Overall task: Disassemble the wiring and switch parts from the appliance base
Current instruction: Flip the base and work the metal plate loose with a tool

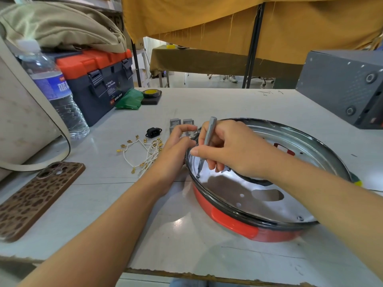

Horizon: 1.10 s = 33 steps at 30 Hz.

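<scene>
Right hand (223,146) is wrapped round a grey screwdriver (208,137), whose tip is set on a screw (198,176) inside the red appliance base (234,222), which lies toward the counter's (186,245) near edge. Left hand (178,141) is curled over the base's rim to steady it. Removed white wires (143,154), a black power socket (153,132) and grey switches (175,122) lie further left. Unscrewing appears in hand; next, firm downward pressure while turning is judged necessary.

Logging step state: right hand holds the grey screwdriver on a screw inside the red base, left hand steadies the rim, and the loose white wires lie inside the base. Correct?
One error. The head view shows the white wires lying on the table, left of the red base, not inside it. The rest holds: right hand holds the grey screwdriver on a screw, left hand at the rim.
</scene>
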Tool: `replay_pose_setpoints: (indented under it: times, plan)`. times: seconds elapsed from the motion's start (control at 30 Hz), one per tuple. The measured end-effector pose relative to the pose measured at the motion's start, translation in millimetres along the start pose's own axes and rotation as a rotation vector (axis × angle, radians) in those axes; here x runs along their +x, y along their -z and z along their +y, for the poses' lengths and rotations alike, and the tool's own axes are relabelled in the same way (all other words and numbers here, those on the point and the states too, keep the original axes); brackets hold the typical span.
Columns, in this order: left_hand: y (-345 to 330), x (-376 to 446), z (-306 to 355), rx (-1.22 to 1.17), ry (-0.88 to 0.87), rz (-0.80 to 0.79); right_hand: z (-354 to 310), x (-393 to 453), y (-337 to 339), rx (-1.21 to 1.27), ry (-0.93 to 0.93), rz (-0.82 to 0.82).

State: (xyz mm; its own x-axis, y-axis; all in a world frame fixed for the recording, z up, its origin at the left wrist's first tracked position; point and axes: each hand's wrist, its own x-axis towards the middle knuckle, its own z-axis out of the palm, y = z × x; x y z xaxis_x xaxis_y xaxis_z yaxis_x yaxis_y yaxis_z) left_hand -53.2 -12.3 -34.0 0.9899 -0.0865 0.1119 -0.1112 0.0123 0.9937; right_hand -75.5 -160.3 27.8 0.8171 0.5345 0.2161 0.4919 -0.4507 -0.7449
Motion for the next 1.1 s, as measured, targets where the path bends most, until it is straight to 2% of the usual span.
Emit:
replay_pose_setpoints:
  times: [0.23,0.9,1.1]
  plan:
    - [2.8,3.0,-5.3,0.056,-0.038,0.001,-0.1,2.5,-4.1,-0.03,0.023,-0.022]
    - [0.5,1.1,-1.7,0.06,-0.051,0.021,-5.0,15.3,15.4,0.036,-0.052,-0.37]
    - [0.6,2.0,-2.6,0.051,-0.063,0.014,-5.0,15.5,12.9,0.02,-0.065,-0.334]
